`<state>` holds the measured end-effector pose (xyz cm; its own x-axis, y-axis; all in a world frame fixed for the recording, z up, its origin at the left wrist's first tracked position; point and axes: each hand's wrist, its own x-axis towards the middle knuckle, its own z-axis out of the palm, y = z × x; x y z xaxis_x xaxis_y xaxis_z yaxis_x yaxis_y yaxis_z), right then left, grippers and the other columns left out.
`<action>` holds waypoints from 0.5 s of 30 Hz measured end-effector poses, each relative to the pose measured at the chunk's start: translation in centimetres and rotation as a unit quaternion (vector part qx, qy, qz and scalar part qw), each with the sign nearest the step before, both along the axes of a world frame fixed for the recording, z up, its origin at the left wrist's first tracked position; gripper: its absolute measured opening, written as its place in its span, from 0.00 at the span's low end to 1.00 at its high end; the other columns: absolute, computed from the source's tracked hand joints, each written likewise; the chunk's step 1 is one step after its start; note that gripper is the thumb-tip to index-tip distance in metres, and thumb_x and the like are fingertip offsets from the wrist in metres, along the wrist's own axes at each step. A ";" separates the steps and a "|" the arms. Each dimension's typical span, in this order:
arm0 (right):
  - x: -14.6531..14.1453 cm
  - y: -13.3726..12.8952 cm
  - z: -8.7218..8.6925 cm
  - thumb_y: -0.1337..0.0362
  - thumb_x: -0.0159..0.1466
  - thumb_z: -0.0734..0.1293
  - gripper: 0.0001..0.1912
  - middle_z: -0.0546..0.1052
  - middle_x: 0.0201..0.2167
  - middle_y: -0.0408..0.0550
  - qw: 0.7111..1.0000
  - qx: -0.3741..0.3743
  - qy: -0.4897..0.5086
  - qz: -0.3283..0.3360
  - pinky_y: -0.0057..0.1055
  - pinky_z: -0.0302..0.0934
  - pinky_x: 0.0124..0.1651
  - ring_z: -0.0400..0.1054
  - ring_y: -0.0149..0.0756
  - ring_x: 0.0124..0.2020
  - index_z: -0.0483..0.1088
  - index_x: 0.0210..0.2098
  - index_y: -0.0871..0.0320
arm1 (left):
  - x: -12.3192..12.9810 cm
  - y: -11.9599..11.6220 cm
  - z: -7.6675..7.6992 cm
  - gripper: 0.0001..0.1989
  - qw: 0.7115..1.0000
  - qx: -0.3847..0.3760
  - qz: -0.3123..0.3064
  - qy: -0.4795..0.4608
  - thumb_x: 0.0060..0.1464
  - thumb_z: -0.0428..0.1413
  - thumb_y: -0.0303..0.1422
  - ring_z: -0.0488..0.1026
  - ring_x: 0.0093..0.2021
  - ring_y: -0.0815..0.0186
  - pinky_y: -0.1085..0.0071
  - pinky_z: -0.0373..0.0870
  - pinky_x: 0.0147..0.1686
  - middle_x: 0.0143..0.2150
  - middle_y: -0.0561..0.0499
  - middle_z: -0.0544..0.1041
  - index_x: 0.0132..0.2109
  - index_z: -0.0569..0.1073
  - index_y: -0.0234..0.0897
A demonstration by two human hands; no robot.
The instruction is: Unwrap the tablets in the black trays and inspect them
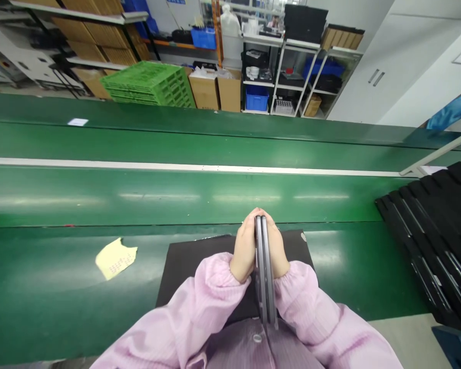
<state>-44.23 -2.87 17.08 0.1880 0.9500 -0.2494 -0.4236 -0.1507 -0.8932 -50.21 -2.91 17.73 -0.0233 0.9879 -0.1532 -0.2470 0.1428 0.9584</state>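
Grey and thin, 2 flat slabs (264,266) stand on edge, pressed face to face, between the palms in the head view. Left hand (245,248) lies flat against the left slab, fingers straight and closed together; right hand (277,248) mirrors it on the right side, so both hands clamp the pair over a black mat (184,271). Pink sleeves (200,307) cover both arms. The mat rests on a green bench (42,297) in front of the conveyor belt (176,197). A yellow note (116,258) lies left of the mat. Black slotted trays (438,241) sit at the right. Beyond the belt stand green crates (149,84) and shelves (292,77).
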 end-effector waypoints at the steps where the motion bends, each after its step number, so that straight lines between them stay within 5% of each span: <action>1: 0.0 0.1 0.0 0.55 0.57 0.62 0.18 0.76 0.36 0.44 1.000 -0.009 0.009 -0.009 0.34 0.64 0.50 0.70 0.37 0.42 0.66 0.44 0.56 | 0.0 0.1 0.0 0.21 1.000 0.001 -0.001 0.003 0.60 0.43 0.43 0.65 0.58 0.62 0.63 0.54 0.61 0.55 0.46 0.72 0.48 0.73 0.35; 6: 0.2 0.0 0.2 0.56 0.55 0.64 0.16 0.75 0.40 0.46 0.999 -0.022 -0.010 -0.023 0.34 0.62 0.53 0.66 0.39 0.51 0.68 0.41 0.56 | 0.2 -0.1 0.0 0.20 1.000 0.006 0.008 0.013 0.60 0.43 0.42 0.64 0.58 0.62 0.64 0.54 0.61 0.56 0.45 0.70 0.46 0.74 0.35; 10: 0.7 -0.2 0.3 0.54 0.54 0.64 0.20 0.76 0.37 0.46 0.999 -0.025 0.028 0.003 0.35 0.64 0.51 0.68 0.40 0.48 0.67 0.44 0.56 | 0.8 -0.4 -0.2 0.20 0.999 0.021 0.011 0.027 0.60 0.42 0.43 0.62 0.59 0.62 0.62 0.52 0.62 0.55 0.47 0.71 0.43 0.74 0.38; 15: 2.0 -0.7 1.1 0.55 0.56 0.63 0.17 0.76 0.36 0.47 0.998 -0.026 -0.043 0.035 0.38 0.65 0.48 0.69 0.41 0.44 0.69 0.43 0.55 | 1.6 -1.1 -0.7 0.21 0.989 0.102 0.022 0.100 0.60 0.40 0.47 0.58 0.60 0.60 0.60 0.48 0.63 0.50 0.48 0.71 0.40 0.73 0.40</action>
